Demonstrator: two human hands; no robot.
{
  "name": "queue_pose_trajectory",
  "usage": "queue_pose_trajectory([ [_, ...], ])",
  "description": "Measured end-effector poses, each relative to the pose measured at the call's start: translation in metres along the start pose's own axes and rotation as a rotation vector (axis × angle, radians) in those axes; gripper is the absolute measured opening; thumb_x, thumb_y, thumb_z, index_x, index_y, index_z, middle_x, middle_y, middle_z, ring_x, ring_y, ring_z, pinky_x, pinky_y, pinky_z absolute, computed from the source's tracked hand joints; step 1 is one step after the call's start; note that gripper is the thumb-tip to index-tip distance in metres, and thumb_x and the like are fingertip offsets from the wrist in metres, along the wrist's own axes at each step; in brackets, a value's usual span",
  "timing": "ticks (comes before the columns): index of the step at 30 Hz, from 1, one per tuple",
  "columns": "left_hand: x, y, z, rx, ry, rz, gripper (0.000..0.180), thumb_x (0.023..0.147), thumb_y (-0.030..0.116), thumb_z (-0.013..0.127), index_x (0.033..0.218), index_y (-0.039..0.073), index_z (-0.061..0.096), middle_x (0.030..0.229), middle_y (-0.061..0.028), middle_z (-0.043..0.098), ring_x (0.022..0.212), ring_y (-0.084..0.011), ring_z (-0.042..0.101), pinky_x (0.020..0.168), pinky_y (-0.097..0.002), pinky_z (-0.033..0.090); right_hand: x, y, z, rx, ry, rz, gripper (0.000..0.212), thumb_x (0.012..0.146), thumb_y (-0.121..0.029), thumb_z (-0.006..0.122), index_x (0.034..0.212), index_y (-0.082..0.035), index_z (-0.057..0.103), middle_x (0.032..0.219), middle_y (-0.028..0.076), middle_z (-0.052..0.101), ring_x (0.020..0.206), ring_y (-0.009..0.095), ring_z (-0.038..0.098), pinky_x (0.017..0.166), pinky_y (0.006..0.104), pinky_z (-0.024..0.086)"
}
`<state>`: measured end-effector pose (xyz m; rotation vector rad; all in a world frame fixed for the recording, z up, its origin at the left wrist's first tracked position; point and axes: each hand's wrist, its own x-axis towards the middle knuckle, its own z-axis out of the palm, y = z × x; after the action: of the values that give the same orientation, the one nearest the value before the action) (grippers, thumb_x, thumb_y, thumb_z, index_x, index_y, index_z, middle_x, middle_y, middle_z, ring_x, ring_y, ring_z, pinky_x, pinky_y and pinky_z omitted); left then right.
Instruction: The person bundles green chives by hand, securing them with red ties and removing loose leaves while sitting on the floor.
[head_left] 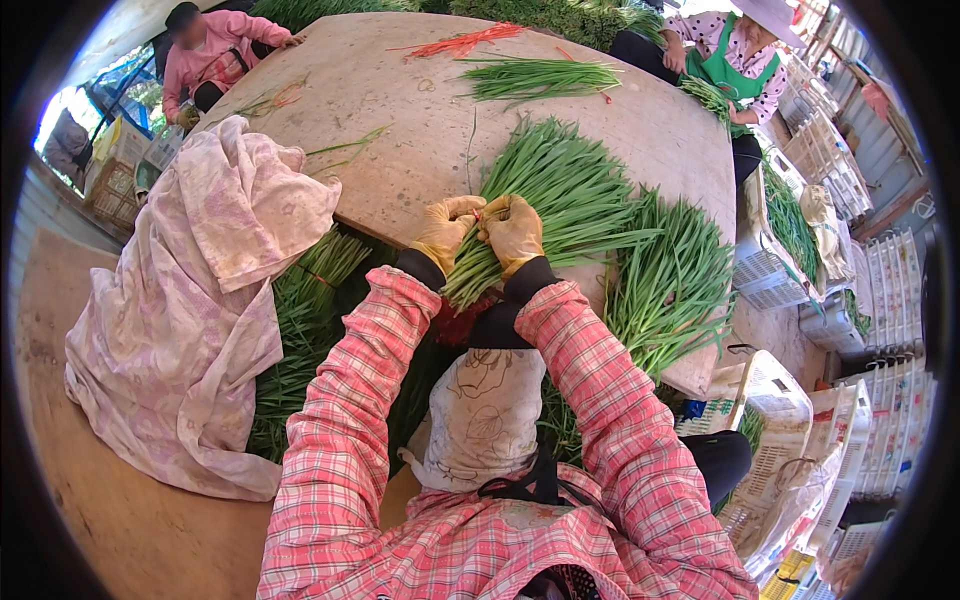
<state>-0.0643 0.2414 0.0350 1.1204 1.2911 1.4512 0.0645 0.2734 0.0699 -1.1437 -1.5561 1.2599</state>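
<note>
A bunch of long flat-leaved chives (pixel 555 190) lies over the near edge of the table, its pale stem ends toward me and its leaves fanned out to the far right. My left hand (pixel 443 236), in a yellowed glove, is closed in a pinch at the left of the stems. My right hand (pixel 514 238), gloved alike, pinches from the right, close to the left. A thin red tie (pixel 478 214) shows between my fingertips, on the stems. More loose chives (pixel 668 285) are heaped just right of the bunch.
Red ties (pixel 465 40) and another chive bunch (pixel 540 78) lie farther across the wooden table (pixel 390 110). A pinkish cloth (pixel 190 310) covers greens at left. White crates (pixel 775 400) stand at right. One person (pixel 215 55) sits far left, another (pixel 735 70) far right holding greens.
</note>
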Motion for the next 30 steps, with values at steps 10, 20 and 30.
queue_pose_trajectory([
  [10, -0.004, 0.011, 0.006, 0.206, 0.063, 0.086, 0.013, 0.086, -0.001, 0.053, 0.093, -0.002, 0.064, 0.086, -0.0061, 0.066, 0.080, -0.0122, 0.061, 0.075, -0.0272, 0.049, 0.006, 0.011, 0.000, -0.144, -0.004, -0.096, 0.006, 0.079, -0.008, 0.058, 0.080, -0.002, 0.061, 0.060, 0.010, 0.063, 0.051, 0.016, 0.061, 0.051, 0.0296, 0.049],
  [20, -0.003, -0.007, 0.010, 0.333, 0.186, 0.145, 0.009, 0.087, 0.001, 0.055, 0.094, -0.002, 0.061, 0.085, -0.0071, 0.064, 0.078, -0.0132, 0.058, 0.074, -0.0276, 0.047, 0.009, 0.013, -0.005, -0.246, -0.085, -0.092, 0.019, 0.078, -0.004, 0.057, 0.096, -0.001, 0.062, 0.063, 0.007, 0.062, 0.055, 0.013, 0.060, 0.054, 0.0281, 0.047],
  [30, -0.032, 0.020, 0.042, 1.029, 0.416, 0.640, 0.005, 0.079, 0.007, 0.055, 0.083, 0.005, 0.058, 0.090, -0.0137, 0.055, 0.086, -0.0329, 0.053, 0.074, -0.0426, 0.042, 0.021, 0.020, -0.019, -0.151, -0.454, -0.047, 0.032, 0.075, -0.019, 0.065, 0.105, -0.005, 0.065, 0.087, 0.012, 0.067, 0.077, 0.022, 0.062, 0.071, 0.0299, 0.049],
])
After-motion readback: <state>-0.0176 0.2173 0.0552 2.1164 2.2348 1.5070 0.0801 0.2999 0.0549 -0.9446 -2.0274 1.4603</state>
